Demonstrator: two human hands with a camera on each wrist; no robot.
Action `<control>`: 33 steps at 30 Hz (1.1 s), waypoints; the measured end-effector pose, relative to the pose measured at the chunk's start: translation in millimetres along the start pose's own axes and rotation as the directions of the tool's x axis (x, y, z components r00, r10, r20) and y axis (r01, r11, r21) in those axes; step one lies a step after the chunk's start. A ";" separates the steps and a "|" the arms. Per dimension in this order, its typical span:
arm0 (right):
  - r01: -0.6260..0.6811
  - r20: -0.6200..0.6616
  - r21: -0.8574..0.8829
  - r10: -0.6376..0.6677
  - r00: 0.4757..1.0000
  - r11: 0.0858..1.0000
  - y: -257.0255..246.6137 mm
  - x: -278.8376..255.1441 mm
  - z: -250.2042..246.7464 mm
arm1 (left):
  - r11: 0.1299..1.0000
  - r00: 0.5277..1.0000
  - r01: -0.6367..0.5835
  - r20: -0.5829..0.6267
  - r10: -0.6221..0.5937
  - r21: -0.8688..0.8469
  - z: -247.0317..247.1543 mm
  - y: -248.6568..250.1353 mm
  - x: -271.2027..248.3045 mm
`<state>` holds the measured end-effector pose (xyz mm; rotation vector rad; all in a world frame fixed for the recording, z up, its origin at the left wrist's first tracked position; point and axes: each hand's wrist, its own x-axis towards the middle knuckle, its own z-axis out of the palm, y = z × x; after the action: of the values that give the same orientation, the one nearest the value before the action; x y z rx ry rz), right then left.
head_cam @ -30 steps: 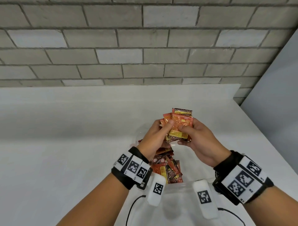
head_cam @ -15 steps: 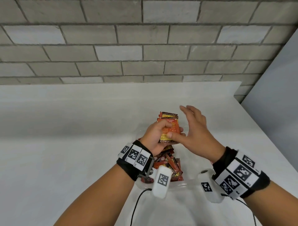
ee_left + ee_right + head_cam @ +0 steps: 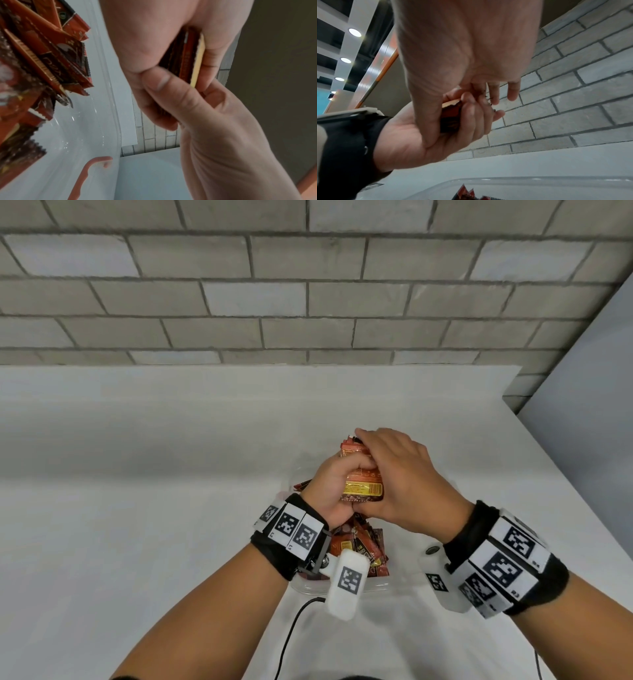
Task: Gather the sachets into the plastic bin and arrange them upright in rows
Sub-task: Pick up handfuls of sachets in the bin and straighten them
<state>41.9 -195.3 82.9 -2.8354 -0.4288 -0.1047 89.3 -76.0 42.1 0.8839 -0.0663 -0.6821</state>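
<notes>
Grey brick wall (image 3: pixel 260 302) runs behind the white table (image 3: pixel 120 508) you work at, with a pale panel (image 3: pixel 596 378) closing off the right. On the table, just below your hands, sits the clear plastic bin (image 3: pixel 104 83), a loose heap of red and orange sachets (image 3: pixel 356 546) lying tumbled at its left end rather than upright. Above the bin you hold a small stack of sachets (image 3: pixel 363 488) on edge: your left hand (image 3: pixel 330 491) wraps round it from the left, fingers curled behind, thumb in front. Your right hand (image 3: pixel 404 477) pinches the stack's lower right corner with its thumb, while its fingers lie straight across the top edge.
</notes>
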 end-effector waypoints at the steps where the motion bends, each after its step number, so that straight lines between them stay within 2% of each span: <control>1: -0.012 0.001 -0.010 0.012 1.000 1.000 0.6 1.3 -1.4 | 1.000 1.000 -0.004 0.007 0.005 -0.002 0.7 -0.1 0.6; 7: -0.066 -0.028 -0.015 0.066 0.997 0.998 5.1 4.4 -7.6 | 0.999 0.997 -0.036 0.066 0.037 -0.018 1.2 -0.7 3.7; 10: -0.041 0.001 0.055 0.041 0.999 0.998 5.9 4.2 -7.7 | 0.999 0.995 -0.039 0.096 0.040 -0.012 1.6 -0.4 3.5; 15: -0.020 0.021 0.028 0.019 1.000 0.999 6.3 3.0 -8.7 | 0.999 0.991 -0.048 0.126 0.046 0.008 2.5 -2.9 2.3; 20: -0.004 0.026 0.073 0.002 1.000 0.997 2.5 2.0 -7.7 | 0.996 0.981 -0.062 0.181 0.073 -0.064 -0.9 -4.3 1.4; 24: 0.009 0.072 0.063 -0.013 0.997 0.998 2.3 3.0 -8.0 | 0.990 0.977 -0.095 0.179 0.113 -0.106 -5.6 -9.5 3.0; 26: 0.008 0.095 0.073 -0.015 0.995 0.997 3.6 4.2 -9.0 | 0.991 0.983 -0.080 0.159 0.097 -0.105 -6.3 -11.7 1.9; 30: 0.015 0.085 0.100 -0.024 0.996 0.995 6.2 4.4 -8.6 | 0.995 0.980 0.001 0.199 0.018 -0.095 -9.6 -5.9 0.6; 33: 0.028 0.071 0.079 -0.033 0.997 0.996 7.9 3.5 -3.9 | 0.999 0.991 0.005 0.137 0.001 -0.038 -8.3 -4.3 -1.3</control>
<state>47.5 -202.7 85.0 -2.7627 -0.4810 0.0090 88.8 -71.4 33.9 0.7994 -0.1744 -0.7431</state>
